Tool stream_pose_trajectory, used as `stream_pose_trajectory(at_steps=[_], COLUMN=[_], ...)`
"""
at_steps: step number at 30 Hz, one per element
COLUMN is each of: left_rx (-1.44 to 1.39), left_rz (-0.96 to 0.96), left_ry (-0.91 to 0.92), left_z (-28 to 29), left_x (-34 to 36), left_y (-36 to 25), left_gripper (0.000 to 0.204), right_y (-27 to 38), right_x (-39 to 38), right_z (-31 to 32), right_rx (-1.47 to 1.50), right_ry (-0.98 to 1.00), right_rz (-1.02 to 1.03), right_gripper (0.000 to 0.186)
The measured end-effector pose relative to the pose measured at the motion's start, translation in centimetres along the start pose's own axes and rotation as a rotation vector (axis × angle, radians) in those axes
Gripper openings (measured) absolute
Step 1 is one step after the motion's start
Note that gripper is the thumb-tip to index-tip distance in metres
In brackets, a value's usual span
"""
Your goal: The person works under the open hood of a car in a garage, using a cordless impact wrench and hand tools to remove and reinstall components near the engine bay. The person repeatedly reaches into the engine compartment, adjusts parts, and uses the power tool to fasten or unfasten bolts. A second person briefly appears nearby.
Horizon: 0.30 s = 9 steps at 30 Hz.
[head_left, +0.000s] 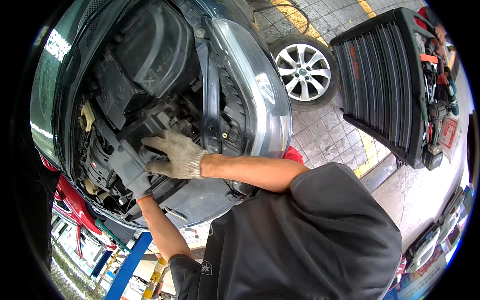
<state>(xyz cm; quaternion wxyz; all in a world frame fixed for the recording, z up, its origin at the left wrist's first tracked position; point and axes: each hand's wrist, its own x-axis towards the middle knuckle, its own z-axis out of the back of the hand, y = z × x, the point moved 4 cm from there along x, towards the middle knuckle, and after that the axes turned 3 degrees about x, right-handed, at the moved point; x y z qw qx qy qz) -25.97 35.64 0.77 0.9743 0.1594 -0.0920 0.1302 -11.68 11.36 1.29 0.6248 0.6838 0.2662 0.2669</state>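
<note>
A dark grey plastic box-shaped part (131, 167) lies over the engine bay of a dark car. My right hand (179, 154), in a worn knitted work glove, reaches in from the right. Its thumb and a finger are spread apart at the right side of this part; whether they press on it I cannot tell. My left hand (143, 193) is at the near end of the part, with an orange-red band at the wrist. Its fingers are hidden by the part.
The headlight (250, 90) and front bumper edge the bay on the right. Beyond them a wheel (303, 72) lies on the paved floor. A black tool cart (377, 82) with power tools stands at far right. A blue post (129, 265) rises at lower left.
</note>
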Motion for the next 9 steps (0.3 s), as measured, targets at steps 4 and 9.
stream_pose_trajectory(at_steps=[4,9], left_rx=[-0.126,-0.268], left_rz=[-0.02,-0.14], left_ry=[0.27,0.231], left_z=[0.0,-1.0], left_x=[2.2,1.6], left_y=[-1.9,-3.6], left_gripper=[0.047,0.056], right_y=[-2.5,-3.0], right_x=[0.5,1.6], right_z=[-1.4,-1.0], right_rx=[-0.059,-0.2], right_ry=[0.009,0.243], right_rz=[-0.018,-0.29], right_gripper=[0.073,0.083])
